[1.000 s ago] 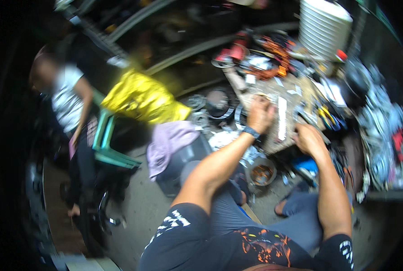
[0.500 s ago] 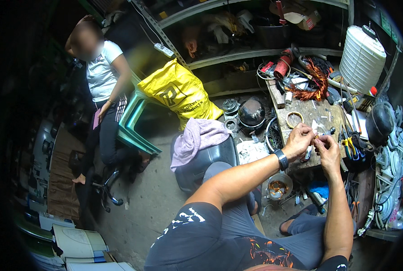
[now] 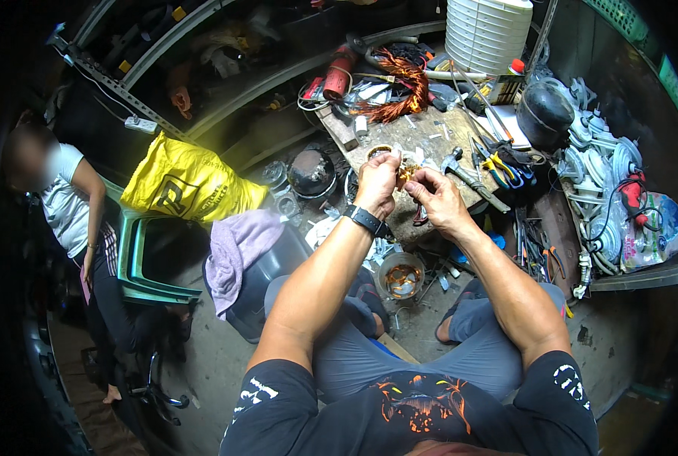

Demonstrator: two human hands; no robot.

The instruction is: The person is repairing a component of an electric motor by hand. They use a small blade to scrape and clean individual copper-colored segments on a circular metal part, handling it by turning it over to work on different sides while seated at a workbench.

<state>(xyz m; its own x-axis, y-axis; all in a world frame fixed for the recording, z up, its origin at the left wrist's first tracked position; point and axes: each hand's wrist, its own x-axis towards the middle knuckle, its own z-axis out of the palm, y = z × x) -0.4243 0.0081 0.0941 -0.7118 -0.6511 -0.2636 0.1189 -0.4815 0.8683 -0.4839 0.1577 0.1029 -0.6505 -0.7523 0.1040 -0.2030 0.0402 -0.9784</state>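
Over the near edge of a worn wooden work table (image 3: pixel 449 133), my hands are close together at a small copper-coloured piece (image 3: pixel 407 175), partly covered by my fingers. My left hand (image 3: pixel 378 186), with a dark watch at its wrist, is closed with its fingers pinched on one side of the piece. From the other side, my right hand (image 3: pixel 438 199) pinches it between thumb and fingertips. A tan ring (image 3: pixel 377 151) shows just behind my left hand. Right of my right hand lies a hammer (image 3: pixel 468 181), and beyond it are pliers with yellow and blue handles (image 3: pixel 504 170).
A bundle of copper wire (image 3: pixel 405 90) and a red power tool (image 3: pixel 340 74) lie at the table's back. A clear bucket (image 3: pixel 400 278) stands below my hands. A yellow sack (image 3: pixel 194 182) and a lavender towel (image 3: pixel 240 254) are at left, near a seated person (image 3: pixel 77 205).
The view has swung right, so the table and my hands sit further left in the picture. My hands stay together at the small piece, and more of it shows between my fingers.
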